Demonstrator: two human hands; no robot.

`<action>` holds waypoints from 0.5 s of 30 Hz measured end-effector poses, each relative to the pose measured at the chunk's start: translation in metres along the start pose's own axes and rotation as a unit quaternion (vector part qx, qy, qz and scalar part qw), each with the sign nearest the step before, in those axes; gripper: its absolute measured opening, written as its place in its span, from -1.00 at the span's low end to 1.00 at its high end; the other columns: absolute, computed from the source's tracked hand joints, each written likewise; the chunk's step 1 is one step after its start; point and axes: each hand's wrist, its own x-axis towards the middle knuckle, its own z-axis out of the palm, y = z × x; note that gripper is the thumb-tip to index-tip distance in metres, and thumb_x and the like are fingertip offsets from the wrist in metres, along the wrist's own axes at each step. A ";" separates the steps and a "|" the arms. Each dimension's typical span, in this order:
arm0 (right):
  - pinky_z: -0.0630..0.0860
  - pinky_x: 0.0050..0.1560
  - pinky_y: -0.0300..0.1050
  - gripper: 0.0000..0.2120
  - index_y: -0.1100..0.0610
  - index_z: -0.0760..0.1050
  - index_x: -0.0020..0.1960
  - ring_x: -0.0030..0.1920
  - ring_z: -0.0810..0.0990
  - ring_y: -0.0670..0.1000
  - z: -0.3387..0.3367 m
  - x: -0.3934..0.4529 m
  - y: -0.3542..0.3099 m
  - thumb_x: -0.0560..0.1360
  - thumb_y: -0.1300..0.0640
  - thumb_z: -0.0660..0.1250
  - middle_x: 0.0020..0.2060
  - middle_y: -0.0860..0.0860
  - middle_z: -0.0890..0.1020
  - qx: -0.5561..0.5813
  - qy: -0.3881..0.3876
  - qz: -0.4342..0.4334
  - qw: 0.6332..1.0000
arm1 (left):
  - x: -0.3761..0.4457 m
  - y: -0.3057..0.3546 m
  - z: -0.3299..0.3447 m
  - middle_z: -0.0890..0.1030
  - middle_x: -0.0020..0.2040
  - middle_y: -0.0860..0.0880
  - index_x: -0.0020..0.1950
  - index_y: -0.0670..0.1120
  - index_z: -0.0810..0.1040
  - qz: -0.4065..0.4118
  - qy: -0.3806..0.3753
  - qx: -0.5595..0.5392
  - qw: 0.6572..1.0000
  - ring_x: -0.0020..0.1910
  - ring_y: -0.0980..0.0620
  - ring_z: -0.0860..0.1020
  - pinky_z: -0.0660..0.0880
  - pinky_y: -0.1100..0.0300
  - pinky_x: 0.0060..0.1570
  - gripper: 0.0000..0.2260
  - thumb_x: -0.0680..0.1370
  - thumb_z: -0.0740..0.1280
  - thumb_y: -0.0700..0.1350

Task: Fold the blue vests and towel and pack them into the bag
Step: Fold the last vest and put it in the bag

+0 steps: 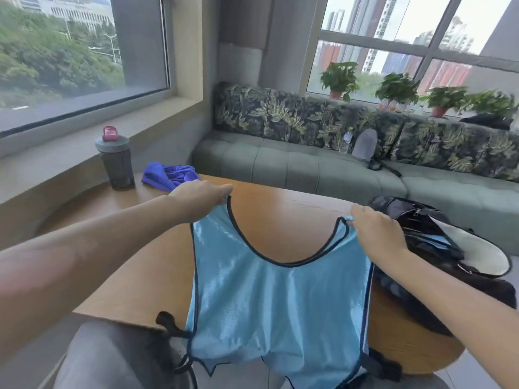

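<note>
1. Holding a shiny light-blue mesh vest with dark trim [278,304] up over the wooden desk [140,265], I pinch one shoulder strap in my left hand [200,196].
2. My right hand [376,234] grips the other strap; the vest's hem hangs past the desk's near edge.
3. A crumpled royal-blue towel [165,175] lies at the far left, beside a dark shaker bottle [118,164].
4. An open black bag [429,248] sits at my right, with light-blue fabric inside.

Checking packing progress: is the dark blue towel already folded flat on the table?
No: the towel lies crumpled in a heap at the table's far left, beside the bottle.
</note>
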 end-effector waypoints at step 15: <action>0.34 -0.30 -0.03 -0.73 0.19 0.45 0.06 0.06 0.47 0.19 0.146 0.021 -0.043 0.56 0.01 0.41 0.01 0.12 0.49 0.104 -0.127 0.033 0.986 | 0.070 0.006 0.169 0.43 -0.18 -0.03 0.00 0.04 0.10 -0.006 -0.077 -0.016 0.997 -0.30 -0.15 0.47 0.43 -0.05 -0.40 -0.72 0.65 0.23 -0.18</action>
